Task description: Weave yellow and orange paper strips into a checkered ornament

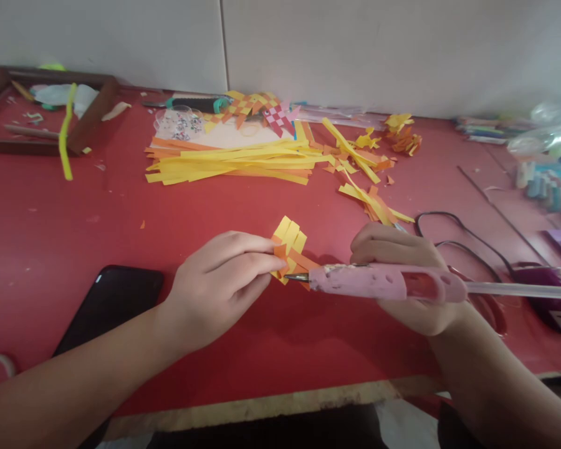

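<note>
Between the fingertips of my left hand (227, 280) is a small woven piece of yellow and orange paper strips (290, 240), held just above the table. My right hand (402, 274) is closed around a pink hot glue gun (359, 280) with a clear glue stick (518, 289) sticking out of its back end. The gun's metal nozzle points left and meets, or almost meets, the lower edge of the woven paper. The gun's body hides part of my right hand's fingers.
Yellow and orange paper strips (234, 163) lie in a pile behind my hands. Woven paper fish (278, 115) and a cutter (199, 103) rest near the wall. A black phone (116, 299) lies left, a brown wooden frame (93, 115) back left. A black cord (467, 218) loops at right.
</note>
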Tool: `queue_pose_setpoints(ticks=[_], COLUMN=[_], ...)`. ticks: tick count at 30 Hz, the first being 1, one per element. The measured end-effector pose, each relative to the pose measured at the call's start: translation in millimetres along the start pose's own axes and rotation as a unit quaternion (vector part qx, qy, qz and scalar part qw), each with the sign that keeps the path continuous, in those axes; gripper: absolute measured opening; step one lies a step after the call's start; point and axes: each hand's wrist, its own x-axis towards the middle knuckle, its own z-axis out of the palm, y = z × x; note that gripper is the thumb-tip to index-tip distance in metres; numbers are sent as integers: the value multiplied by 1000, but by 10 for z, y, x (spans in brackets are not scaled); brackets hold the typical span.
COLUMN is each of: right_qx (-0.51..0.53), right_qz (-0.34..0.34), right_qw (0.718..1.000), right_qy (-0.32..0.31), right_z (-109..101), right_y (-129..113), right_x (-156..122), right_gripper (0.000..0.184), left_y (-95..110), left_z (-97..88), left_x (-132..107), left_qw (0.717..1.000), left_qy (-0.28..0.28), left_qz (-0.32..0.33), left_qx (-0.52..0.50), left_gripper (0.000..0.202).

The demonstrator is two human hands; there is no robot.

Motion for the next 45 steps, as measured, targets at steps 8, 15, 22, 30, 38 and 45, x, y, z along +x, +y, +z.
queue_pose_setpoints(ticks=[8,15,22,30,38,45], right_qx=[-2,3,0,-36,-272,-366], right_qz=[1,22,-1,11,194,334], right_qw=[1000,1000,1000,999,940,863], right_qy=[5,11,-11,-14,72,-100], right_z=[2,13,-5,-56,-90,37], right_y=[6,5,7,51,165,338], right_x=[-5,-33,-17,-123,-177,-206], right_gripper=[13,10,12,14,15,40], left_y=[-4,-13,-11,-49,-53,-23], left_z=[-2,12,20,29,13,-47], left_x=[3,-6,4,-34,1,29], left_qw=[1000,1000,1000,998,989,996], left_qy=[-9,-3,-1,-2,28,-4], left_qz=[-3,2,1,-62,-125,-72], left_qx=[5,1,-3,-18,-69,-59], left_gripper=[23,21,22,23,19,12])
